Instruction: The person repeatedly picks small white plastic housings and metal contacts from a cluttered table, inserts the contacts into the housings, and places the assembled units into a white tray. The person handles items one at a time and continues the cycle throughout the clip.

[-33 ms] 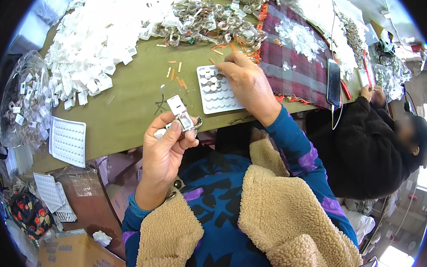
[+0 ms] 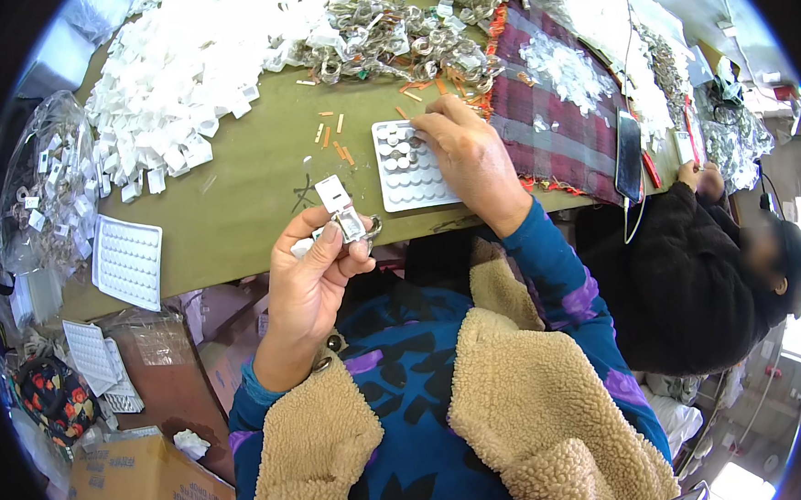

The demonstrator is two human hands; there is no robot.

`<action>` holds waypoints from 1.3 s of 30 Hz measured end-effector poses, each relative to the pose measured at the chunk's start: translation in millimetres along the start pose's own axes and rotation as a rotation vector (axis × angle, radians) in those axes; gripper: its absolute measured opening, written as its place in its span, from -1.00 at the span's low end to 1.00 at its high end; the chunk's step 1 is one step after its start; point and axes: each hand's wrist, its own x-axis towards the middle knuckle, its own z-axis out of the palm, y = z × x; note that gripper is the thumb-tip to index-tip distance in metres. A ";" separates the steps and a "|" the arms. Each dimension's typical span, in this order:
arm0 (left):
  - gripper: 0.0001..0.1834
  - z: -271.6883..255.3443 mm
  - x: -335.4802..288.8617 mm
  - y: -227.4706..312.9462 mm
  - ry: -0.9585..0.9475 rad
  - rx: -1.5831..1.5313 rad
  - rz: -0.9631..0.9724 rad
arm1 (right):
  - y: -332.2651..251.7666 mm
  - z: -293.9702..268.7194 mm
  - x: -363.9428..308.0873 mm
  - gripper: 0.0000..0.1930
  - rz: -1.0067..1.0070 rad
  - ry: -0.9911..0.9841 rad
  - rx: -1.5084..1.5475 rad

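In my left hand (image 2: 314, 264) I grip a small device case (image 2: 352, 225), whitish and silvery, between thumb and fingers. A flat white piece (image 2: 332, 193) with a dark slot stands up at its top. Beside it, a shiny curved band (image 2: 373, 227) shows at my fingertips. My right hand (image 2: 470, 154) is bent over the right side of a white moulded tray (image 2: 395, 197), its fingers drawn together. Round silvery button cells (image 2: 402, 161) sit in several of the tray's upper pockets. What my right fingertips pinch, if anything, is hidden.
White plastic pieces (image 2: 165, 81) heap up at the far left, beside tangled silvery bands (image 2: 378, 40). Orange and cream strips (image 2: 339, 142) lie behind the tray. Another white tray (image 2: 127, 264) is leftward. A phone (image 2: 628, 154) rests on plaid cloth (image 2: 541, 141); a co-worker (image 2: 687, 278) sits right.
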 end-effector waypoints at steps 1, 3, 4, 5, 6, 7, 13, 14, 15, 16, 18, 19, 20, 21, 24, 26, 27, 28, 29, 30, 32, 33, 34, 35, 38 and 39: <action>-0.76 -0.4 0.5 -0.3 0.004 -0.008 0.000 | -1.2 -2.0 0.1 -0.80 0.011 -0.010 -0.002; -0.76 -0.7 1.5 -1.1 -0.005 -0.031 0.011 | -9.4 -7.0 0.0 -0.84 0.051 0.012 0.071; -0.75 -0.7 1.2 -1.5 0.003 -0.003 0.013 | -16.9 -10.5 -2.0 -0.85 0.093 0.043 0.140; -0.73 -0.5 0.9 -2.5 0.005 0.025 0.021 | -25.8 -14.9 -4.8 -0.87 0.151 0.071 0.199; -0.72 -0.2 -0.2 -3.7 0.010 0.052 0.028 | -36.9 -18.3 -9.0 -0.87 0.157 0.047 0.291; -0.73 0.2 -0.9 -5.1 0.019 0.044 0.035 | -50.7 -20.5 -15.2 -0.87 0.181 0.023 0.374; -0.75 3.5 -8.6 -12.0 0.036 0.044 0.058 | -101.6 -9.2 -32.9 -0.80 0.075 0.078 0.466; -0.76 4.2 -10.7 -12.8 0.025 0.065 0.065 | -104.8 -7.6 -34.1 -0.80 0.071 0.071 0.434; -0.76 4.6 -12.9 -13.0 -0.003 0.073 0.079 | -107.0 -7.8 -35.7 -0.80 0.047 0.063 0.430; -0.76 4.9 -14.9 -12.7 0.020 0.065 0.061 | -108.3 -8.5 -36.6 -0.79 0.043 0.042 0.421; -0.77 5.7 -18.2 -12.1 0.029 0.021 0.034 | -109.3 -11.6 -37.4 -0.76 0.061 0.013 0.461; -0.77 6.1 -20.0 -11.3 0.031 0.010 0.032 | -109.0 -13.4 -37.0 -0.73 0.083 0.006 0.512; -0.77 6.3 -21.7 -10.0 0.032 -0.001 0.028 | -109.6 -14.7 -36.6 -0.71 0.106 0.014 0.563; -0.78 6.7 -23.0 -8.9 0.020 -0.019 0.033 | -110.9 -16.0 -36.7 -0.66 0.138 0.038 0.583; -0.78 7.8 -25.3 -6.9 0.015 -0.018 0.012 | -114.2 -14.6 -35.5 -0.63 0.132 0.102 0.585; -0.78 8.2 -25.9 -6.7 0.015 -0.014 0.013 | -114.2 -10.5 -34.1 -0.60 0.049 0.144 0.569; -0.78 8.4 -25.8 -7.0 0.009 -0.015 0.015 | -113.0 -7.8 -33.2 -0.60 0.005 0.149 0.537; -0.78 8.6 -25.3 -7.3 0.020 0.016 0.031 | -111.3 -4.9 -32.4 -0.59 -0.039 0.154 0.504; -0.78 8.9 -24.5 -7.6 0.030 0.046 0.047 | -108.0 -3.2 -31.6 -0.58 -0.116 0.133 0.441; -0.78 9.2 -23.5 -7.7 0.027 0.063 0.068 | -106.5 1.0 -30.8 -0.57 -0.200 0.190 0.396; -0.79 11.3 -21.6 -8.8 0.096 0.156 0.086 | -104.2 6.1 -31.5 -0.56 -0.303 0.223 0.295; -0.78 12.5 -21.3 -8.5 0.129 0.194 0.083 | -103.5 6.9 -33.3 -0.54 -0.318 0.217 0.252; -0.78 13.7 -20.0 -7.9 0.162 0.233 0.081 | -101.2 7.2 -34.3 -0.52 -0.320 0.220 0.237; -0.80 14.0 -17.3 -5.7 0.188 0.269 0.082 | -97.8 5.9 -35.5 -0.57 -0.269 0.205 0.314; -0.83 13.7 -14.7 3.0 0.111 0.256 0.096 | -81.7 -1.3 -36.8 -0.71 0.080 0.278 0.284; -0.82 13.2 -12.4 4.3 0.112 0.260 0.091 | -69.3 -1.3 -31.1 -0.80 0.242 0.333 0.267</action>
